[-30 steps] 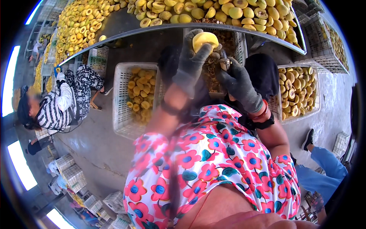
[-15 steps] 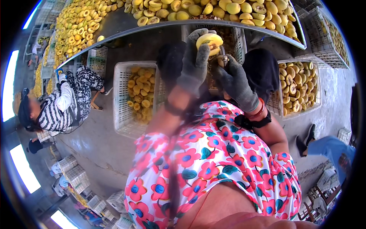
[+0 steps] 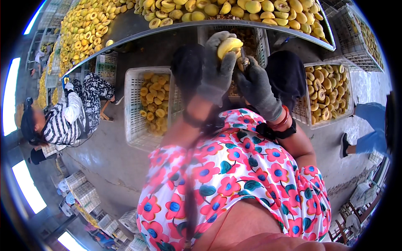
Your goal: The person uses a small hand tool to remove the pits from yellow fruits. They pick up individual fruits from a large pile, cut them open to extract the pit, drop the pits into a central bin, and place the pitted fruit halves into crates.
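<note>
My left hand, in a grey glove, grips a yellow fruit half above a crate of brown scraps between my knees. Close on its right, my gloved right hand is closed round a small metal tool, held up against the fruit; the tool's working end is partly hidden. Just beyond both hands runs the metal rim of a raised tray, heaped with yellow fruit halves.
Crates of fruit halves stand left and right of me, with stacked crates beyond the tray's right end. A co-worker in striped top sits at left; a person in blue trousers stands at far right.
The fruit half has turned in my left hand, from cut side showing to more side-on, with the tool staying close. The person in blue trousers has moved up along the right edge.
</note>
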`<move>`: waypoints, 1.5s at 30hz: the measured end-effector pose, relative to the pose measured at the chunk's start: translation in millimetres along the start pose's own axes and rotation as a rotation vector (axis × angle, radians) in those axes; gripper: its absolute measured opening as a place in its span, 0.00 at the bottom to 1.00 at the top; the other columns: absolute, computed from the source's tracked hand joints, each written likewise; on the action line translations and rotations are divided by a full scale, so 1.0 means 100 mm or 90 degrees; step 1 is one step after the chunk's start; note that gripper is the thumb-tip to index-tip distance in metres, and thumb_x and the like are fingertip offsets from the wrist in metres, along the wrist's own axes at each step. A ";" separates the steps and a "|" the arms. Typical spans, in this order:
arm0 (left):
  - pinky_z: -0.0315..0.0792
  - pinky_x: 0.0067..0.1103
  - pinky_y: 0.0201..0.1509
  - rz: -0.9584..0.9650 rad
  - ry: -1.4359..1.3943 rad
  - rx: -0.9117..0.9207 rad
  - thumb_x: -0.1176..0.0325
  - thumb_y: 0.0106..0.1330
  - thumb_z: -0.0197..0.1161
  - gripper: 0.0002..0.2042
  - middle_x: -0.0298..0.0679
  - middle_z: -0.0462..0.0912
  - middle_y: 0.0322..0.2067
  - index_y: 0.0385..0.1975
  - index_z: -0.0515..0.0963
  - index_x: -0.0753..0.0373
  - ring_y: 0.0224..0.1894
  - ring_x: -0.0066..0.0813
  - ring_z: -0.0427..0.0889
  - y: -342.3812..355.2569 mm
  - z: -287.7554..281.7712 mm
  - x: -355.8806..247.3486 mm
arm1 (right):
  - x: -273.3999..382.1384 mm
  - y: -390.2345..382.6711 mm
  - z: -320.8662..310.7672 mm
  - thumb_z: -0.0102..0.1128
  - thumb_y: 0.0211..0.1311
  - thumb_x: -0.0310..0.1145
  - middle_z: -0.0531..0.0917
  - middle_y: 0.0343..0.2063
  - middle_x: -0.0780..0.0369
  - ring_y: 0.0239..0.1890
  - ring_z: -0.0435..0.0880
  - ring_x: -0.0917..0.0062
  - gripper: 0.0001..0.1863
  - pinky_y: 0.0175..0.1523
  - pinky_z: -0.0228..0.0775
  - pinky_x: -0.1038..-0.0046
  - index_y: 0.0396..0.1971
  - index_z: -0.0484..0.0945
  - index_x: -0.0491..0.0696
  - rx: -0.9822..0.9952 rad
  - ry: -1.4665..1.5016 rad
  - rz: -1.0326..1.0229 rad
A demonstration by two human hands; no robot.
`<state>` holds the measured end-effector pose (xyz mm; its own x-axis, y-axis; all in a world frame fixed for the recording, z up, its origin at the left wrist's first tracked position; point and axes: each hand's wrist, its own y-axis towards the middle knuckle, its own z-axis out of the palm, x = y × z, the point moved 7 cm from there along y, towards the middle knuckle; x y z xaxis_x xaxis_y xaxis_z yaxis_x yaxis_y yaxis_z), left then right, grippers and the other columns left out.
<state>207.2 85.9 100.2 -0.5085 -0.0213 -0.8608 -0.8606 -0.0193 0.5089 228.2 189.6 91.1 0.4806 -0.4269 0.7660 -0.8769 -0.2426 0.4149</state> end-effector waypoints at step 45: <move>0.74 0.24 0.34 -0.218 0.069 -0.206 0.47 0.66 0.46 0.21 0.39 0.77 0.30 0.40 0.70 0.61 0.29 0.24 0.76 -0.17 -1.23 0.62 | -0.16 -0.11 0.78 0.53 0.58 0.29 0.70 0.13 0.69 0.13 0.67 0.86 0.06 0.17 0.57 0.83 0.23 0.69 0.48 0.294 0.320 0.127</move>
<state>194.0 -37.9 39.6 -0.1761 -0.0637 -0.9823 -0.9169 -0.3525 0.1872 230.4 131.3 36.2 0.1508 -0.0755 0.9857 -0.8011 -0.5936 0.0771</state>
